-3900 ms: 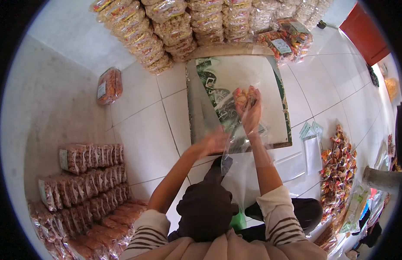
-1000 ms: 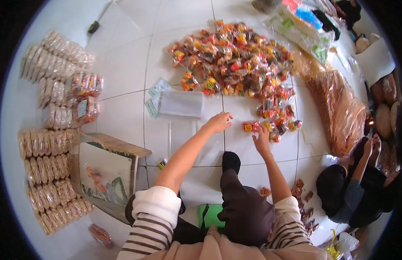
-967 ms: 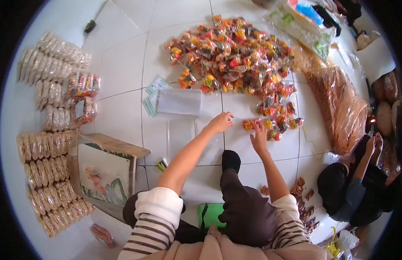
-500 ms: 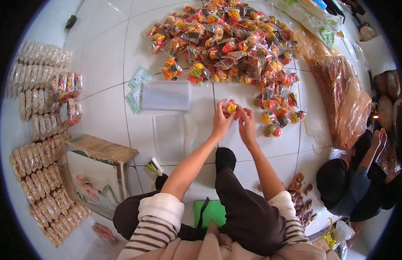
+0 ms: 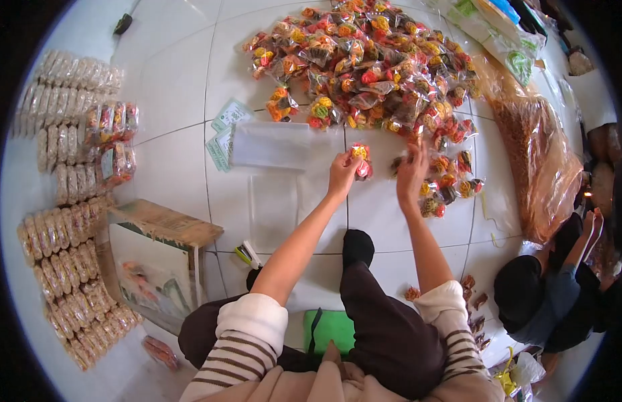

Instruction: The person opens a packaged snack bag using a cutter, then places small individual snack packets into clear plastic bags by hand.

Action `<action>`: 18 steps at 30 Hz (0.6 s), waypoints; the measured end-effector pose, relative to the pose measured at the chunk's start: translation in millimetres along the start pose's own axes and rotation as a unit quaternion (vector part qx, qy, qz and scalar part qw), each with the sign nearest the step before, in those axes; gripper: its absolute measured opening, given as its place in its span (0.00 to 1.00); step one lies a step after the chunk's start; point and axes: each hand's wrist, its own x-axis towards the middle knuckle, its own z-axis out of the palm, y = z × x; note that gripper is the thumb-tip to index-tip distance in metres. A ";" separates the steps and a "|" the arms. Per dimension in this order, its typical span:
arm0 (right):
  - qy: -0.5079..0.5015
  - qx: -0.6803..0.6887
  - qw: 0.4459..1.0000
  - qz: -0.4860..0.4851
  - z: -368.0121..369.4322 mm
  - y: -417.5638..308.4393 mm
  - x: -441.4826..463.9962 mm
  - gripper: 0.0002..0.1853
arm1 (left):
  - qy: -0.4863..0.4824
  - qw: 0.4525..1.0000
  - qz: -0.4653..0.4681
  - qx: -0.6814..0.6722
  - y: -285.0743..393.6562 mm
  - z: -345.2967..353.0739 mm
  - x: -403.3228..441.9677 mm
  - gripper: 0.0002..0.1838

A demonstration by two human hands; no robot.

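My left hand (image 5: 344,175) is closed on a small clear snack packet (image 5: 362,163) with yellow and red pieces inside, held above the white tiles. My right hand (image 5: 412,175) reaches over a small group of similar packets (image 5: 447,178) on the right; its fingers are smeared by motion, and I cannot see whether they grip one. Beyond both hands spreads a large heap of filled packets (image 5: 364,67). Left of my left hand lie a stack of clear plastic bags (image 5: 270,145), a single flat bag (image 5: 273,208) and green printed labels (image 5: 220,149).
A stapler (image 5: 247,253) lies near my knee, beside a wooden box (image 5: 160,268). Rows of packed bags (image 5: 70,268) line the left wall. A big bag of brown snacks (image 5: 532,154) rests at right, near another person (image 5: 545,288). A green item (image 5: 331,329) lies between my legs.
My hands have moved apart. The packet stays in my left hand, while my right hand has shifted right to the small group of packets. The whole view has shifted slightly.
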 end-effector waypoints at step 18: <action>-0.079 -0.033 0.994 -0.071 -15.0 -24.8 -48.7 0.33 | -0.110 0.959 -0.134 -0.222 9.6 -16.3 -11.9 0.35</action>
